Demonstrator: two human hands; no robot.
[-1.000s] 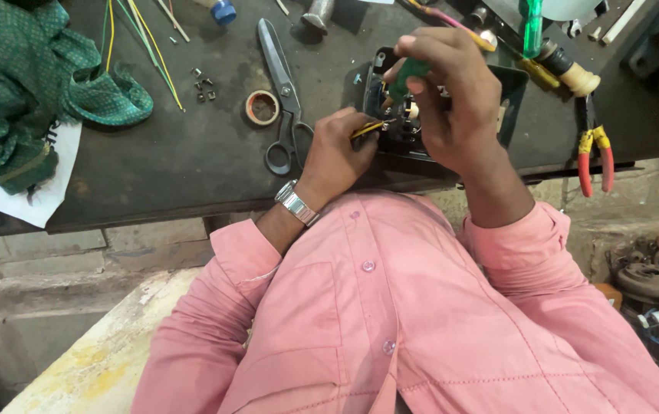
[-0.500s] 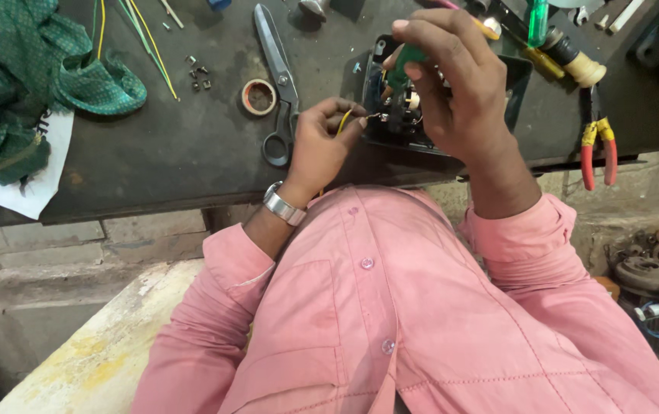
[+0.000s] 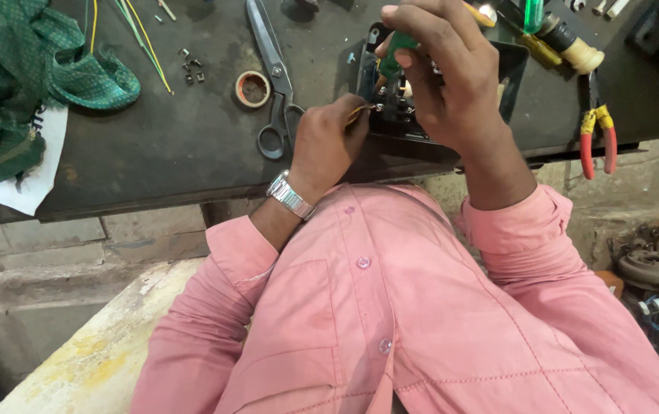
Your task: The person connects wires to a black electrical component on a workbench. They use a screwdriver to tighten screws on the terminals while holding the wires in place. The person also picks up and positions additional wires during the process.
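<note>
Black terminal block [image 3: 406, 115] at worktop [image 3: 153, 146] edge | right hand [image 3: 452, 84] clamps green screwdriver [image 3: 391, 57] | left hand [image 3: 329, 142] pinches thin wire [image 3: 356, 113] | rigid, probably heavy; steady by casing

There is a single view, from a camera worn on the person's head. It looks steeply down and forward, over the chest in a pink shirt [image 3: 391, 322] that fills the lower half, to the dark tabletop [image 3: 153, 153] running across the upper half. The lens sits close: the left hand [image 3: 325, 142] and right hand [image 3: 452, 84] appear large near the top centre, and the tabletop's far side is cut off by the frame. Below its near edge the floor [image 3: 30, 261] shows at left.
</note>
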